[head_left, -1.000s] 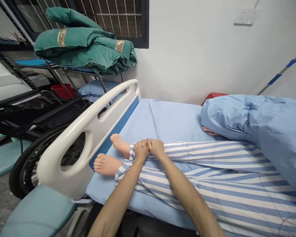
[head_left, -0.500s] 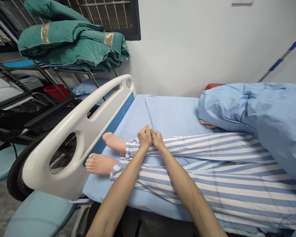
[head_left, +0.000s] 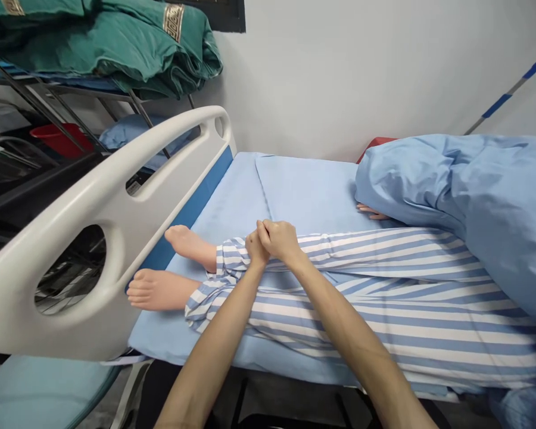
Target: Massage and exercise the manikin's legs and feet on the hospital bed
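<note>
Touching, the curled left hand (head_left: 256,248) and right hand (head_left: 280,239) hide whether their grip holds striped trousers (head_left: 393,253).

Your left hand (head_left: 256,246): fingers partly covered by your right hand (head_left: 280,239); you cannot tell whether either grips cloth.
Your forearms (head_left: 226,325): cut off at the bottom edge.
Striped trousers (head_left: 411,253): partly hidden from you beneath your hands and forearms, the upper end under the blue quilt (head_left: 429,179).
Quilt: runs past your right edge.
Figure's hand (head_left: 373,212): you see little beyond fingers.
Red thing (head_left: 375,144): mostly behind the quilt; you cannot tell what it is.
Green bundle (head_left: 129,50): cropped above and at your left.
Footboard (head_left: 156,210): cropped at your left.
</note>
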A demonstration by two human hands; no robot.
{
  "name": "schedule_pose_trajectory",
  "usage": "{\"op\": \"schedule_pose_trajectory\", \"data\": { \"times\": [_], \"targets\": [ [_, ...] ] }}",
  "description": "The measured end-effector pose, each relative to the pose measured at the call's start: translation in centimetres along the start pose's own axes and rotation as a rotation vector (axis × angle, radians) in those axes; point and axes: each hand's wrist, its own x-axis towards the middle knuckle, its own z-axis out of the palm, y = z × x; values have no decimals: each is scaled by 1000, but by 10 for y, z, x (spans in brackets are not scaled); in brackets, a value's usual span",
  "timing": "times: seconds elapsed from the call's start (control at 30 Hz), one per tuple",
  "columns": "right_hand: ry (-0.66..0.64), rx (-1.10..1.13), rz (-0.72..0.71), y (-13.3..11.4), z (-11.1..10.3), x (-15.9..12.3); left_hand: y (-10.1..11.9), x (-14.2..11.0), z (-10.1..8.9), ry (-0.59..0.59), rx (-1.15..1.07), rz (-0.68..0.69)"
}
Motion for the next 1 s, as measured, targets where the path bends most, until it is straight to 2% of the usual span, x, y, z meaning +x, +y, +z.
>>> {"op": "schedule_pose_trajectory", "data": {
  "times": [0.07,0.2,0.27,0.43,0.53,0.63,0.73,0.83,1.0],
  "targets": [
    [21,87,18,8,5,-1,1,-2,0,14,-29,16],
    [47,281,179,26,27,-1,8,-4,-5,59,-134,5],
    [57,370,209,29,29,1,17,-3,-9,58,-209,-19],
    [224,490,117,37,0,2,40,-4,-7,37,-467,-34],
    [306,528,171,55,-11,-4,50,-6,6,-15,-417,-74],
    [257,548,247,71,-12,-8,62,-5,20,-3,-419,-125],
    [266,600,219,79,-15,-5,75,-5,31,26,-482,-160],
    [349,640,218,85,-22,-2,84,-9,41,-10,-330,-123],
    [232,571,268,102,-34,-5,93,-20,57,-32,-291,-46]
  ]
}}
